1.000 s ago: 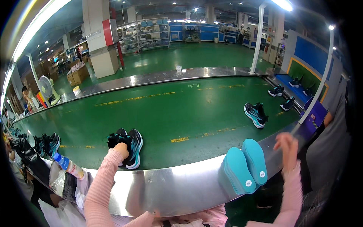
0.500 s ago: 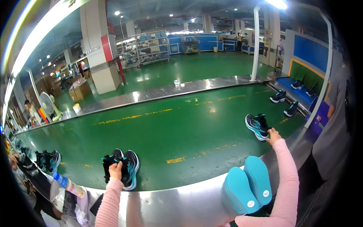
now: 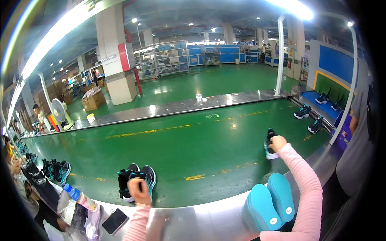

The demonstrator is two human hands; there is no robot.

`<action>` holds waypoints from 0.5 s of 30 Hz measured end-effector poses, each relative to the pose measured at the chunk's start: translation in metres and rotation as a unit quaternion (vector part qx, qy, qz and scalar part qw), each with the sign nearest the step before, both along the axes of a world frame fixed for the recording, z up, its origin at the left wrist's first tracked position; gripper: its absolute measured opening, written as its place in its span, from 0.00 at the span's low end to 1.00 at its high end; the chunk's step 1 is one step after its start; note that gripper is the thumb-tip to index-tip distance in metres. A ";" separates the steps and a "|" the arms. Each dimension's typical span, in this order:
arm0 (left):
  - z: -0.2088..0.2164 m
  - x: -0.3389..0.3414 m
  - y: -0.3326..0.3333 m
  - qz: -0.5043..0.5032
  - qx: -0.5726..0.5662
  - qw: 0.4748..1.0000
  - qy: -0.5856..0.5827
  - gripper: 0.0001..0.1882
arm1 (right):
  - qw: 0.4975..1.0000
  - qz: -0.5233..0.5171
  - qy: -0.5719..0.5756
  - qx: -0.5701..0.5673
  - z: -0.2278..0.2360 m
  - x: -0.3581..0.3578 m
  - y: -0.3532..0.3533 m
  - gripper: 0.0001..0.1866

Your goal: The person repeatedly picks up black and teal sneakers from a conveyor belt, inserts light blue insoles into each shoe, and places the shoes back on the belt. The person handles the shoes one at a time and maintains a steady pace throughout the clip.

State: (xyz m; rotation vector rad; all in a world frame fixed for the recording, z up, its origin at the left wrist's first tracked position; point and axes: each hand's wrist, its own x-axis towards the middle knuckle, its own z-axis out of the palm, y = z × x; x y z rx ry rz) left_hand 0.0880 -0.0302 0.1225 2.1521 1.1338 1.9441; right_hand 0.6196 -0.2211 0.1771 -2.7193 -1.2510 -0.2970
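Note:
A pair of black and teal sneakers (image 3: 150, 176) stands on the green belt at the left. My left hand (image 3: 138, 192) is over their near side, fingers curled and smeared by motion; whether it still grips a shoe does not show. On the belt at the right, my right hand (image 3: 278, 143) is closed on another black sneaker (image 3: 270, 152) with a white and teal sole, whose heel part the fingers cover. A stack of teal insoles (image 3: 262, 205) with round white stickers rests on the metal edge by my right forearm.
A phone (image 3: 115, 221) and a blue-capped bottle (image 3: 80, 197) lie on the near metal ledge. More sneakers (image 3: 60, 170) stand at the left and others (image 3: 315, 125) at the far right. A co-worker's grey sleeve (image 3: 356, 148) is at the right edge, a fan (image 3: 60, 112) at the far left.
My left hand has drawn back toward me over the sneaker pair, and its fingers have shifted. The right sneaker has turned in my right hand's grip. The view has tilted slightly.

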 end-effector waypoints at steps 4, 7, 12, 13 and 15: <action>-0.025 0.073 -0.057 -0.187 -0.146 0.966 0.106 0.27 | 0.975 0.191 0.117 -0.014 0.017 -0.118 0.053 0.13; -0.045 0.101 -0.080 -0.237 -0.225 0.927 0.185 0.33 | 0.894 0.340 0.284 -0.067 0.005 -0.209 0.071 0.15; -0.052 0.099 -0.069 -0.290 -0.212 0.925 0.121 0.27 | 0.836 0.457 0.244 -0.184 0.055 -0.309 0.015 0.23; -0.057 0.093 -0.062 -0.287 -0.203 0.928 0.121 0.25 | 0.843 0.456 0.192 -0.213 0.072 -0.320 0.005 0.24; -0.063 0.077 -0.054 -0.236 -0.184 0.948 0.108 0.21 | 0.884 0.397 0.163 -0.186 0.095 -0.331 -0.007 0.23</action>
